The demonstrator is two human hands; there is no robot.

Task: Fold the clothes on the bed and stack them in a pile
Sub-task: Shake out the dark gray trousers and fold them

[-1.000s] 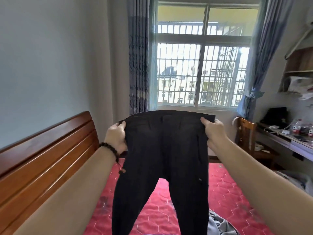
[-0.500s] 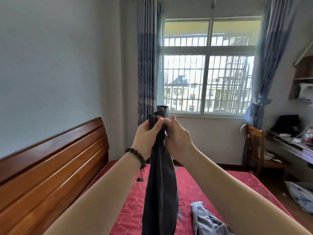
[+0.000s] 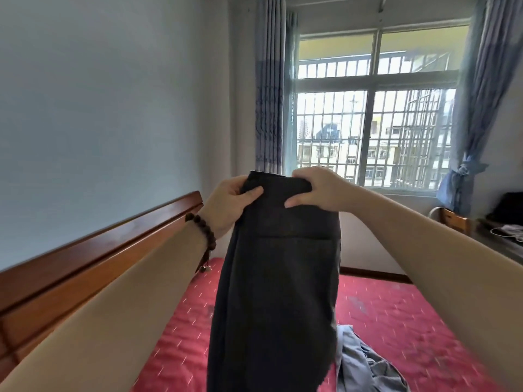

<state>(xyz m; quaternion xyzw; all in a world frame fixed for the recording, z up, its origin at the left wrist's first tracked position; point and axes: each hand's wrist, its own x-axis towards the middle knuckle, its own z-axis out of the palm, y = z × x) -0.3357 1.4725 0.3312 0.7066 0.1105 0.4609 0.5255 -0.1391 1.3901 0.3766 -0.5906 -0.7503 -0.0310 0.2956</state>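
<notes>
Head view: black trousers point(image 3: 278, 278) hide bed point(image 3: 396, 315), grey garment point(image 3: 365, 363).

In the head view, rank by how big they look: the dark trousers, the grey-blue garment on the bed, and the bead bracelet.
1. dark trousers, held up near the camera, which inflates them
2. grey-blue garment, partly hidden and cut off by the frame
3. bead bracelet

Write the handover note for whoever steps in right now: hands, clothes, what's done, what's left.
Left hand grips the waistband's left end; right hand grips its right end.
Black trousers hang in the air over the red bed, folded lengthwise, one back pocket facing you.
A grey-blue garment lies crumpled on the bed, not folded.
No pile in view.
Left: lay the trousers down, fold them shorter, start the pile, then fold the grey-blue garment.
</notes>
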